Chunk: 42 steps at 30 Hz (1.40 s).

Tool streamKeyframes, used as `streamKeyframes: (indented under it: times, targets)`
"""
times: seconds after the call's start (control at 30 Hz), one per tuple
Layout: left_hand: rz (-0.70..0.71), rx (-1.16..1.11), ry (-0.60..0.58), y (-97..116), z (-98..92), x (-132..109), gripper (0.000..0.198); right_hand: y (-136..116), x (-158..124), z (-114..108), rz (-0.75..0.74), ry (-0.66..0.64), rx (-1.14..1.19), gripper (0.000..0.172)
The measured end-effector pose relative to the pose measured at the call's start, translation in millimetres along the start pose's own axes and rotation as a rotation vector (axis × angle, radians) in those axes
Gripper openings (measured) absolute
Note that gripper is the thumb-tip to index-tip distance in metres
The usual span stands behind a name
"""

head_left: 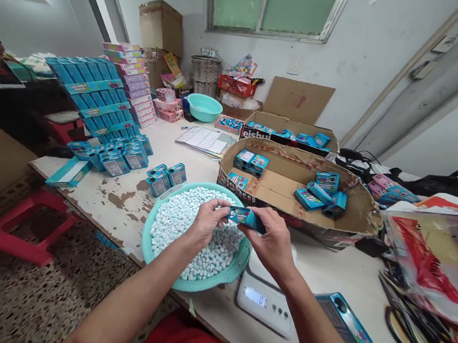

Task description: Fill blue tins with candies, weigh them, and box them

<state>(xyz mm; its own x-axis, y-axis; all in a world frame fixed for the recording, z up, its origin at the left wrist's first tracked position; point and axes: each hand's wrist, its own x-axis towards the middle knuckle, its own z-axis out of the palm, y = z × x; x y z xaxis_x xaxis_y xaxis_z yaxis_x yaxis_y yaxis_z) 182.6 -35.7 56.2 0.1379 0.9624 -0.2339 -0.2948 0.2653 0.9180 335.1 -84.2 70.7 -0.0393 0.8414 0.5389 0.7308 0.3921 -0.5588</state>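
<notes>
A small blue candy box (242, 216) with printed lettering is held between my two hands above a green basin (149, 255). My right hand (274, 239) wraps around its right end. The fingers of my left hand (208, 220) pinch at its left end. Small pale candies (186, 215) fill the basin below. Beside it, partly under my right arm, stands a white scale (266, 301) whose display reads 0. Another blue box (344, 318) lies on the table to the right of my right forearm.
Two cut-down cardboard cartons (277, 167) hold several blue boxes. Blue boxes (125, 155) stand at the left near tall stacked display packs (92, 94). Scissors (398, 317) and plastic bags (428, 261) lie at the right. A red stool (30, 230) stands beside the table.
</notes>
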Motion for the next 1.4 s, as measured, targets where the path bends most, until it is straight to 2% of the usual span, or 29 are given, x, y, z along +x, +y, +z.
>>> streamKeyframes:
  times: [0.13,0.27,0.3,0.37,0.43,0.53,0.67,0.77,0.9,1.0,1.1,1.2,1.4]
  targets:
    - [0.067,0.179,0.023,1.3,-12.6,4.8,0.019,7.8,-11.3,-10.3,0.167,0.075,0.200,0.027]
    - [0.391,0.754,-0.020,6.2,-34.8,2.8,0.014,34.9,-42.9,-20.1,0.457,0.251,0.496,0.040]
    - [0.442,0.862,-0.036,7.4,-39.4,2.1,0.016,43.8,-53.2,-20.0,0.514,0.307,0.537,0.044]
    - [0.441,0.965,-0.037,8.8,-44.8,1.3,0.022,61.4,-73.9,-15.6,0.599,0.395,0.571,0.048]
    - [0.383,0.977,-0.048,8.3,-45.0,1.6,0.027,76.6,-91.8,-7.1,0.652,0.439,0.587,0.049]
    - [0.335,0.962,-0.089,5.5,-39.1,2.4,0.029,91.1,-109.2,5.8,0.685,0.439,0.609,0.048]
    - [0.338,0.986,-0.134,3.1,-35.5,1.5,0.031,91.9,-119.9,8.3,0.633,0.386,0.526,0.056]
    - [0.317,0.993,-0.125,2.6,-40.6,0.2,0.034,80.9,-128.4,-3.4,0.522,0.422,0.346,0.067]
    - [0.258,0.968,-0.117,2.4,-45.8,-0.7,0.036,61.2,-144.8,-30.2,0.388,0.547,0.165,0.048]
    - [0.234,0.963,-0.107,3.9,-41.3,-1.4,0.035,53.7,-157.6,-50.6,0.434,0.635,0.087,0.034]
    - [0.239,0.986,-0.110,5.5,-33.7,-2.1,0.034,56.7,-170.2,-67.0,0.507,0.756,0.053,0.028]
    - [0.250,1.007,-0.147,5.4,-29.1,-1.9,0.033,64.5,-182.5,-79.2,0.574,0.859,0.026,0.030]
    - [0.283,1.053,-0.216,6.6,-21.4,-0.8,0.032,71.0,-196.2,-91.2,0.711,0.934,-0.017,0.036]
